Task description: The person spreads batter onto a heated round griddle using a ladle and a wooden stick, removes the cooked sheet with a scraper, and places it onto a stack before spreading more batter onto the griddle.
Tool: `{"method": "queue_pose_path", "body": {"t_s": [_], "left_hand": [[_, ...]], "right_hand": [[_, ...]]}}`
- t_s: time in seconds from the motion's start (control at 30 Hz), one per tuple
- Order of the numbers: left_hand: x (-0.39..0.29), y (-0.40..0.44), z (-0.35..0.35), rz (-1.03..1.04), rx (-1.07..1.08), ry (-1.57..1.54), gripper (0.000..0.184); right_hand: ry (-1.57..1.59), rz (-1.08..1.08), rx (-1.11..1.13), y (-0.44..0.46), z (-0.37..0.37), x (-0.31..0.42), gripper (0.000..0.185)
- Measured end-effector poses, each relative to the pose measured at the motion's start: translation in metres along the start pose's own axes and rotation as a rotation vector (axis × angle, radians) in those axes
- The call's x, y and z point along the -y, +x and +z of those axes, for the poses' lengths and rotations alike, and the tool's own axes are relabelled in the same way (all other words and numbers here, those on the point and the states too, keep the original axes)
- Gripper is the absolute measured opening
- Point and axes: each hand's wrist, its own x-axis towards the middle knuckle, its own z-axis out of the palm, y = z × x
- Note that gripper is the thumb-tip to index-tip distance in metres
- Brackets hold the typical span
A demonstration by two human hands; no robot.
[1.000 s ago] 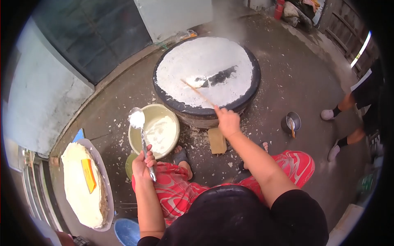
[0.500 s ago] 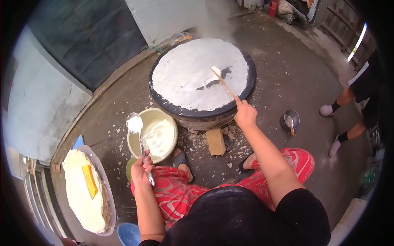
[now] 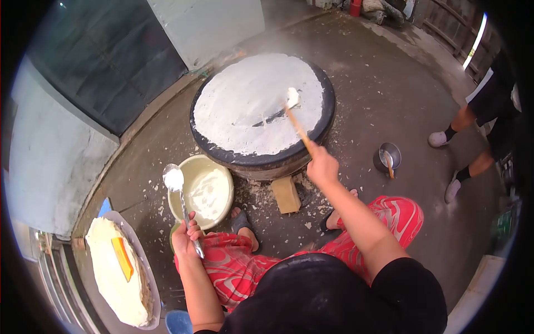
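Note:
My left hand is closed around the handle of a metal ladle, whose bowl holds white batter beside a pale basin. More white batter lies inside that basin. In my right hand is a wooden-handled spreader; its head is coated white and rests over the large round griddle. A wide white sheet of batter covers most of the griddle, with a dark bare streak near the spreader and a dark rim around it.
A stack of pale flatbreads with an orange-yellow scraper sits on a board at left. A brick stands before the griddle. A small metal pot is on the floor at right, near another person's shoes. Below left is a blue bowl.
The spreader's head has shifted over the batter and the bare streak has become narrower. My right hand has come slightly lower. The ladle stays beside the basin; the whole view has shifted a little.

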Motion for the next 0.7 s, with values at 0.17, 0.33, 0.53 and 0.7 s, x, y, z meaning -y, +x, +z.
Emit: {"method": "queue_pose_path", "body": {"t_s": [0.17,0.33,0.53,0.7], "left_hand": [[0.003,-0.003,0.003,-0.01,-0.003,0.011,0.031],[0.004,0.003,0.003,0.013,-0.016,0.059,0.031],[0.005,0.003,0.003,-0.004,-0.012,0.046,0.031],[0.003,0.004,0.004,-0.03,-0.001,0.046,0.03]], "right_hand": [[-0.267,-0.034,-0.073,0.029,-0.001,-0.036,0.051],[-0.034,0.19,0.061,0.024,-0.016,-0.039,0.04],[0.424,0.371,0.127,0.078,-0.001,-0.097,0.029],[0.43,0.214,0.355,0.067,-0.039,-0.09,0.028]]}}
